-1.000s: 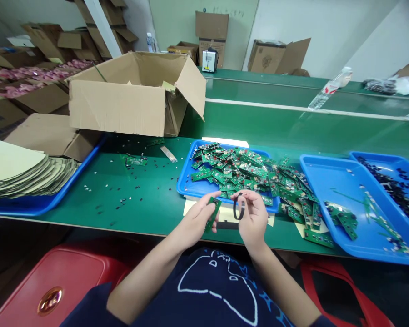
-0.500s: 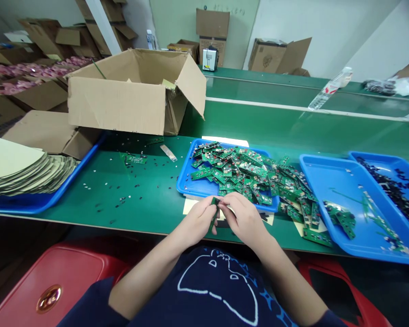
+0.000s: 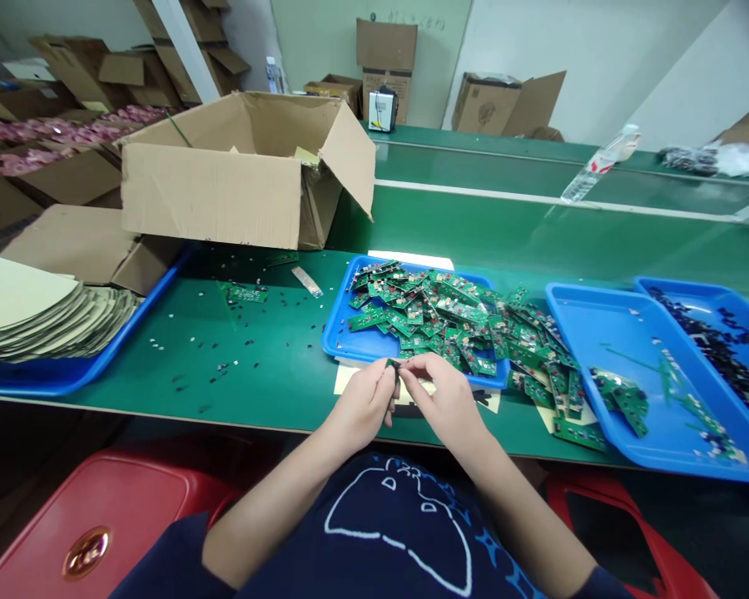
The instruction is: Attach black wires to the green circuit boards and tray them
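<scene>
Just in front of the heaped tray, my left hand (image 3: pixel 367 401) is closed around a small green circuit board (image 3: pixel 392 363), and only its upper end shows between the fingers. My right hand (image 3: pixel 440 391) meets it there, thumb and forefinger pinched at the board's top end. Whatever small piece those fingertips may hold is too hidden to name. Beyond both hands lies a blue tray (image 3: pixel 332 343) piled with green circuit boards (image 3: pixel 455 309), some spilling over its right side onto the table. Pale yellow paper (image 3: pixel 344 376) shows under the tray's front edge.
At right stand a blue tray (image 3: pixel 637 449) with a few boards and another (image 3: pixel 724 291) holding black parts. A large cardboard box (image 3: pixel 212 195) sits back left, near stacked yellow sheets (image 3: pixel 50 324). Tiny pieces lie scattered on the green table (image 3: pixel 275 358). Red stools (image 3: pixel 143 491) flank me.
My left fingers have closed further over the board, so less of it shows. My right hand stays pinched at its top end. The whole view has shifted slightly.
</scene>
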{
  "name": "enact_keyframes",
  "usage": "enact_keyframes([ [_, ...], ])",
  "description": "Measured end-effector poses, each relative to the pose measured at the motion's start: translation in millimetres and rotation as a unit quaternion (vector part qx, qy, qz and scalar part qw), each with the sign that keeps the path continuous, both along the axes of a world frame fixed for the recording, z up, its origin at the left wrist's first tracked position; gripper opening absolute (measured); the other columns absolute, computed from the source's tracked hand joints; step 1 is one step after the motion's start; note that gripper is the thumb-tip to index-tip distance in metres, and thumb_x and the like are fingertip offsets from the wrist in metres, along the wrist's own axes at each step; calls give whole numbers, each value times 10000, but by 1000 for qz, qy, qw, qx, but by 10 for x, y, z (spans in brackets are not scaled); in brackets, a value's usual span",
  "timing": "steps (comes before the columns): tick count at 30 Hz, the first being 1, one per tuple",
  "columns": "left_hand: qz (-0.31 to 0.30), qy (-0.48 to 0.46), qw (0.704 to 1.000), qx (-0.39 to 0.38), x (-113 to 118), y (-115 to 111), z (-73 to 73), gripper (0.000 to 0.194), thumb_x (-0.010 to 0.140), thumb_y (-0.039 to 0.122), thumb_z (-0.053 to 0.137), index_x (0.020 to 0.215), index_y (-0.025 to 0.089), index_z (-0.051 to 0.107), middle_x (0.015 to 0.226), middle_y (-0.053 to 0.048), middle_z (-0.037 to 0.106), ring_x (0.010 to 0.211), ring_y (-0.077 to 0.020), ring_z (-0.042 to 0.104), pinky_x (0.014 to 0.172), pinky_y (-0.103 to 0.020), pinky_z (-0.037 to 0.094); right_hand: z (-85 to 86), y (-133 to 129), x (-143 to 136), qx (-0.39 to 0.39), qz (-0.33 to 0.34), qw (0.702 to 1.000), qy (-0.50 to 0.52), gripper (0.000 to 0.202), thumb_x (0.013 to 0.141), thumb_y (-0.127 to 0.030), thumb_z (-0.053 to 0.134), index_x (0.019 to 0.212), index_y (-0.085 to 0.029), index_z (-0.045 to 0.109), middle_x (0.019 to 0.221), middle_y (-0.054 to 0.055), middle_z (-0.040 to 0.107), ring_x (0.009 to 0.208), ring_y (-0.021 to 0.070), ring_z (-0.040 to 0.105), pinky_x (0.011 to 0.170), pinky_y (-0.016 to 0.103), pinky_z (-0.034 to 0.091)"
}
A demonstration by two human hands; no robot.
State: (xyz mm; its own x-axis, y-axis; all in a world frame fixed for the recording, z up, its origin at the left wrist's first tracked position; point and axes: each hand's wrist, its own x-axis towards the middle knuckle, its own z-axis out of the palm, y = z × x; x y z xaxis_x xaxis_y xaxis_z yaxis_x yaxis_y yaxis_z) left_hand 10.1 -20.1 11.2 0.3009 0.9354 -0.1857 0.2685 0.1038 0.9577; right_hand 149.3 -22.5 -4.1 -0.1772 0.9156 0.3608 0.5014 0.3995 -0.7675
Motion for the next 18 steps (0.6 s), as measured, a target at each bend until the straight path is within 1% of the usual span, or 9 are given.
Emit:
enact_keyframes([
  [2, 14, -28, 1000, -1, 5, -3, 3, 247, 871, 317, 325, 721, 165, 450, 575, 59, 449, 400, -64, 465, 410, -194, 399, -24, -9, -16, -34, -10, 998, 60, 119, 851, -258, 516, 941, -185, 545, 741, 30, 614, 676, 163, 618, 654, 299, 520],
  [5, 34, -72, 997, -16, -3, -4, 18, 253, 855, 344, 373, 885, 141, 522, 628, 46, 469, 427, -68, 476, 387, -190, 415, -56, -8, -9, -59, -22, 989, 135, 297, 840, -249, 526, 1125, -195, 463, 695, -5, 589, 644, 153, 615, 628, 290, 533],
  [6, 37, -86, 995, -26, -9, -4, 24, 275, 851, 353, 384, 932, 136, 532, 633, 43, 474, 433, -71, 480, 382, -191, 419, -63, -2, 4, -59, -21, 988, 139, 306, 841, -247, 527, 1135, -197, 461, 707, -1, 595, 654, 154, 618, 631, 291, 535],
  [7, 38, -98, 994, -39, -17, -5, 30, 296, 849, 364, 390, 960, 133, 538, 634, 40, 480, 434, -73, 481, 378, -193, 423, -67, 6, 22, -52, -17, 990, 129, 272, 843, -245, 526, 1109, -198, 488, 734, 12, 608, 677, 158, 624, 645, 297, 537],
  [9, 32, -116, 991, -59, -32, -8, 37, 314, 846, 386, 399, 955, 130, 545, 630, 36, 490, 432, -77, 485, 372, -196, 422, -67, 29, 64, -19, -5, 996, 83, 131, 853, -233, 517, 969, -198, 567, 800, 44, 634, 742, 171, 631, 685, 313, 534],
  [11, 18, -114, 991, -63, -44, -15, 32, 310, 846, 407, 405, 890, 133, 543, 626, 32, 503, 423, -75, 489, 371, -192, 411, -58, 58, 105, 35, 1, 999, 41, 93, 864, -206, 502, 864, -197, 595, 821, 58, 641, 780, 180, 628, 706, 324, 529],
  [14, -15, -72, 996, -50, -56, -31, 3, 328, 863, 421, 384, 768, 138, 522, 606, 30, 509, 403, -68, 485, 378, -184, 386, -45, 104, 145, 124, 8, 992, -1, 108, 868, -154, 493, 851, -194, 592, 798, 59, 628, 800, 182, 615, 738, 338, 529],
  [16, -38, -31, 998, -40, -63, -42, -17, 368, 886, 416, 345, 696, 144, 504, 572, 35, 489, 392, -65, 466, 383, -184, 367, -50, 131, 155, 176, 25, 984, -32, 123, 857, -114, 498, 851, -192, 593, 787, 53, 616, 800, 175, 605, 813, 373, 519],
  [18, -59, 7, 998, -13, -73, -47, -25, 408, 908, 402, 305, 653, 147, 498, 561, 33, 471, 404, -69, 451, 399, -193, 366, -66, 147, 155, 219, 41, 973, -56, 177, 840, -64, 492, 869, -199, 602, 812, 47, 610, 808, 166, 603, 895, 418, 487],
])
